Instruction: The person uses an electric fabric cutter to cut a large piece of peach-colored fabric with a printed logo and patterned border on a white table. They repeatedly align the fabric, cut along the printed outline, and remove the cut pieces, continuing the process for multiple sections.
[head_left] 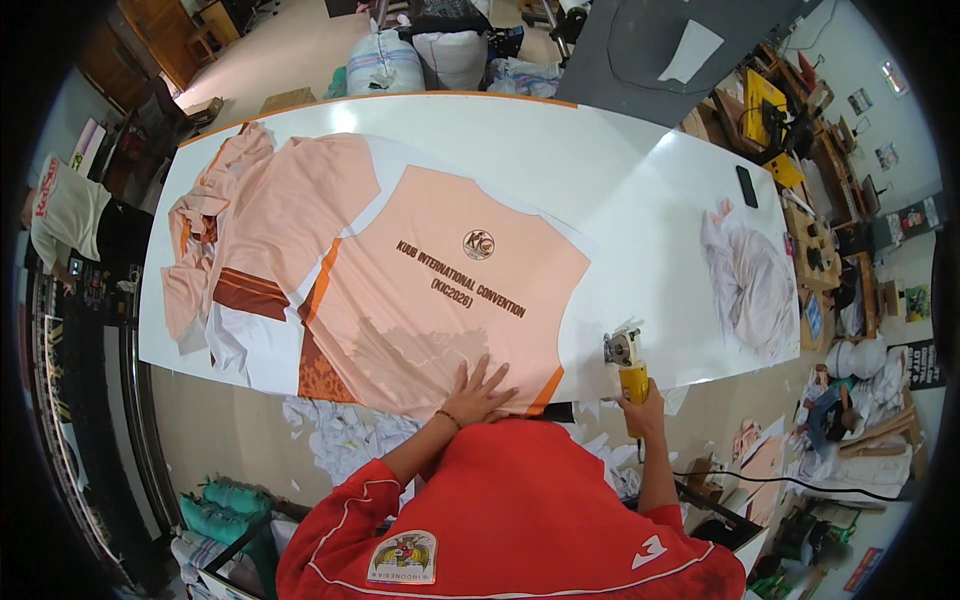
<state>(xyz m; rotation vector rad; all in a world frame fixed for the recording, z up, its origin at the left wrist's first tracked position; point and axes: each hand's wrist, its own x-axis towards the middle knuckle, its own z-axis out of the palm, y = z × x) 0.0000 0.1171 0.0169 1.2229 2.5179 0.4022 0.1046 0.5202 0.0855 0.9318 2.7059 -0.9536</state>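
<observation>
A peach shirt panel [440,280] with dark lettering, a round emblem and orange side strips lies flat on the white table [640,270]. My left hand [478,393] rests on its lower edge with the fingers spread. In my right hand [643,408] is a yellow electric cloth cutter [631,376], gripped by its body. The metal head of the cutter stands at the table's near edge, to the right of the panel and apart from it. More peach fabric pieces [290,200], some with brown and orange bands, are heaped left of the panel.
Crumpled pale fabric [750,285] and a black phone [746,186] lie on the table's right side. A black cable [790,482] runs off to the right. White scraps [350,440] litter the floor below. Another person [75,215] stands at the far left; sacks [385,65] stand beyond the table.
</observation>
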